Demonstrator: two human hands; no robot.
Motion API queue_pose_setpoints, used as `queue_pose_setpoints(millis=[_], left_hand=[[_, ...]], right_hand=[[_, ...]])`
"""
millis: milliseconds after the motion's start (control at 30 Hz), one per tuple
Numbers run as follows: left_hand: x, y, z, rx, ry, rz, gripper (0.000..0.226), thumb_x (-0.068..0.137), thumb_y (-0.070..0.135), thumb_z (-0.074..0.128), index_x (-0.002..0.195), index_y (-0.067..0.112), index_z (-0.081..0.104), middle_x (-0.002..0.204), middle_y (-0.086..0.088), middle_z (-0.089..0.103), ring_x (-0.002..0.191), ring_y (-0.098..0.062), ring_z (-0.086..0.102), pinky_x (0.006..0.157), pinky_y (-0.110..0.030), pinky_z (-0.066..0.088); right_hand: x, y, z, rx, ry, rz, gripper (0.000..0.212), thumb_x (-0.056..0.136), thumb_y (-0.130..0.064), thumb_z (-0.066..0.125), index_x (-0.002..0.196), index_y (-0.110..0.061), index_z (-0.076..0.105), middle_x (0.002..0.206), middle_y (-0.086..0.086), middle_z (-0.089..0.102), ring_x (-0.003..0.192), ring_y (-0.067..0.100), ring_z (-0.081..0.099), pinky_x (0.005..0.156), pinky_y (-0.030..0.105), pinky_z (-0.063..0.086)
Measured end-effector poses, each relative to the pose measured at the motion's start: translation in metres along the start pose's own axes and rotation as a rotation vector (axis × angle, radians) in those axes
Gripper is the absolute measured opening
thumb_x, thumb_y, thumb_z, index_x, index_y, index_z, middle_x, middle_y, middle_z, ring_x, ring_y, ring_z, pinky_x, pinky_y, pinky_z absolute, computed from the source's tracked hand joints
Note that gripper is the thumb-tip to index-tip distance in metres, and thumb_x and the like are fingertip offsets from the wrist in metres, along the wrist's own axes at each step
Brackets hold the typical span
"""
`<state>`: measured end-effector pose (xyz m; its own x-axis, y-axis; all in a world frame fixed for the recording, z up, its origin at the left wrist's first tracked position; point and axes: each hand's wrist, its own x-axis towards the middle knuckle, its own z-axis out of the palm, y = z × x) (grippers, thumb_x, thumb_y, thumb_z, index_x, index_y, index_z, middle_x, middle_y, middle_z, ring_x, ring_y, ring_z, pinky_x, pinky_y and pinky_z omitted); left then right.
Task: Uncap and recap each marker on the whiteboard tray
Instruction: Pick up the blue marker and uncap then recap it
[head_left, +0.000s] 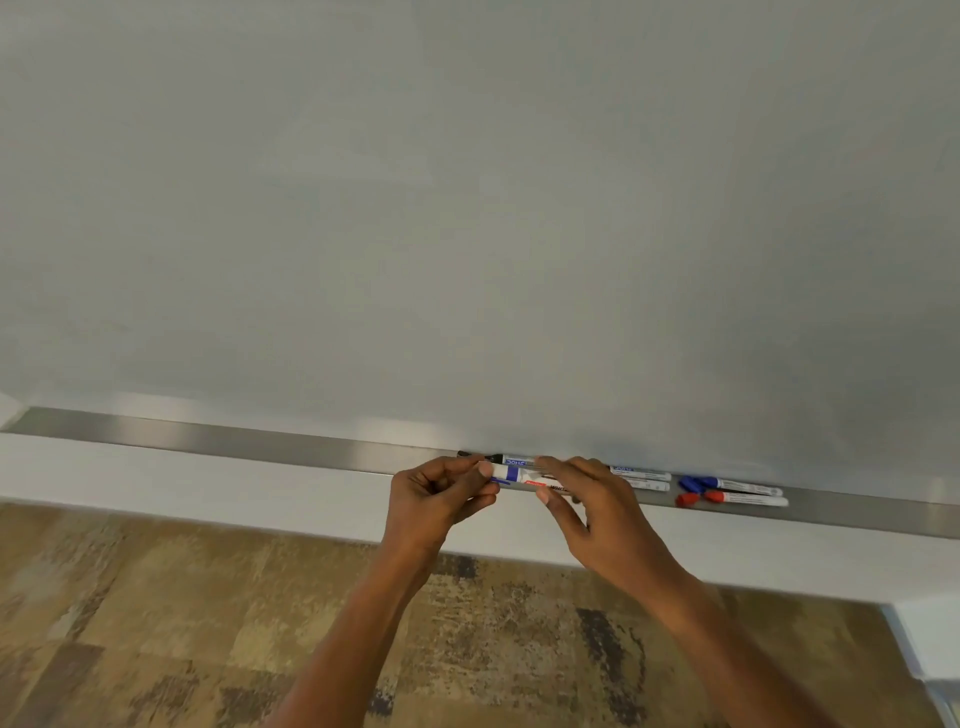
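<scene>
I've got the blue marker (511, 474) just above the tray (260, 441), long axis 9-to-3. Left hand (441, 499) pinches its 9 o'clock end, apparently the cap; right hand (587, 506) grips the barrel at 3. Both equally near, so the pull runs along that axis. Other markers (732, 491) lie at 3.

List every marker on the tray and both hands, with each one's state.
Held marker: gripped at both ends, over the tray; cap state unclear.
Black marker: lying on tray, uncapped.
Blue marker: lying, uncapped.
Red marker: lying, uncapped.
Left hand: gripping held marker.
Right hand: gripping held marker.
</scene>
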<state>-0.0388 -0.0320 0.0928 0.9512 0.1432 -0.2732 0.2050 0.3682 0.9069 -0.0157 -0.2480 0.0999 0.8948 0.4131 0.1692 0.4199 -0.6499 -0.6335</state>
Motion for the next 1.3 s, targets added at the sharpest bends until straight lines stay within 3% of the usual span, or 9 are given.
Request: queue_pose_setpoints(millis=[133,233,333,467,633,767,833,967,1300], left_hand=[[0.009,-0.008,-0.009,-0.024,0.078,-0.06,0.026,0.076,0.02,0.084,0.099,0.007,0.081,0.089,-0.025,0.078,0.082,-0.031,0.078,0.08,-0.037,0.064],[0.015,-0.015,-0.016,-0.007,0.103,-0.104,0.03,0.074,0.024,0.086,0.1,0.01,0.08,0.09,-0.024,0.078,0.083,-0.031,0.077,0.078,-0.034,0.064],[0.025,-0.025,-0.019,0.045,0.161,-0.134,0.02,0.076,0.023,0.086,0.092,0.012,0.083,0.092,-0.015,0.08,0.087,-0.03,0.076,0.075,-0.032,0.063],[0.045,-0.039,-0.021,0.125,0.296,-0.152,0.014,0.08,0.026,0.086,0.089,0.016,0.084,0.087,-0.006,0.081,0.084,-0.021,0.074,0.071,-0.028,0.062],[0.073,-0.052,-0.023,0.495,0.371,-0.122,0.022,0.088,0.04,0.076,0.1,0.024,0.083,0.077,0.003,0.078,0.073,-0.016,0.07,0.068,-0.032,0.061],[0.092,-0.062,-0.026,0.814,0.308,-0.053,0.026,0.095,0.039,0.067,0.11,0.022,0.08,0.066,0.007,0.069,0.055,-0.009,0.053,0.053,-0.022,0.04],[0.098,-0.068,-0.028,0.943,0.288,-0.021,0.024,0.096,0.033,0.066,0.111,0.021,0.08,0.077,0.001,0.075,0.06,-0.011,0.054,0.058,-0.024,0.036],[0.106,-0.08,-0.034,1.063,0.284,-0.007,0.023,0.097,0.031,0.065,0.115,0.025,0.077,0.108,-0.006,0.077,0.098,-0.022,0.061,0.077,-0.021,0.037],[0.117,-0.092,-0.039,1.214,0.275,-0.016,0.022,0.097,0.034,0.064,0.112,0.027,0.079,0.109,-0.001,0.079,0.111,-0.026,0.058,0.091,-0.037,0.052]], right_hand=[[0.001,0.015,0.008,0.038,-0.01,0.041,0.037,0.096,-0.028,0.06,0.133,-0.031,0.052,0.124,-0.012,0.054,0.106,0.001,0.051,0.091,0.007,0.043],[0.005,0.025,0.014,0.026,0.028,0.035,0.027,0.095,-0.016,0.062,0.122,-0.02,0.065,0.117,-0.007,0.053,0.104,0.006,0.056,0.09,0.015,0.049],[0.01,0.034,0.026,-0.007,0.026,0.037,0.024,0.096,-0.015,0.061,0.119,-0.017,0.068,0.109,-0.008,0.051,0.097,0.003,0.054,0.086,0.01,0.043],[0.022,0.048,0.042,-0.096,0.021,0.044,0.022,0.095,-0.016,0.063,0.116,-0.018,0.071,0.103,-0.006,0.059,0.096,0.011,0.053,0.081,0.024,0.05],[0.038,0.063,0.062,-0.154,-0.03,0.076,0.022,0.095,-0.01,0.061,0.113,-0.014,0.073,0.101,0.0,0.064,0.092,0.018,0.06,0.075,0.034,0.054],[0.05,0.073,0.076,-0.194,-0.055,0.131,0.026,0.094,-0.003,0.057,0.113,-0.011,0.073,0.103,0.005,0.066,0.094,0.022,0.06,0.077,0.036,0.055],[0.054,0.076,0.082,-0.214,-0.086,0.153,0.027,0.094,-0.002,0.055,0.111,-0.012,0.073,0.103,0.006,0.067,0.095,0.023,0.059,0.077,0.038,0.054],[0.059,0.078,0.092,-0.19,-0.104,0.202,0.018,0.093,-0.006,0.057,0.095,-0.011,0.074,0.091,0.006,0.067,0.091,0.023,0.058,0.072,0.032,0.049],[0.062,0.091,0.1,-0.123,-0.133,0.237,0.019,0.092,-0.005,0.056,0.083,-0.007,0.073,0.08,0.01,0.068,0.082,0.024,0.057,0.069,0.038,0.051]])
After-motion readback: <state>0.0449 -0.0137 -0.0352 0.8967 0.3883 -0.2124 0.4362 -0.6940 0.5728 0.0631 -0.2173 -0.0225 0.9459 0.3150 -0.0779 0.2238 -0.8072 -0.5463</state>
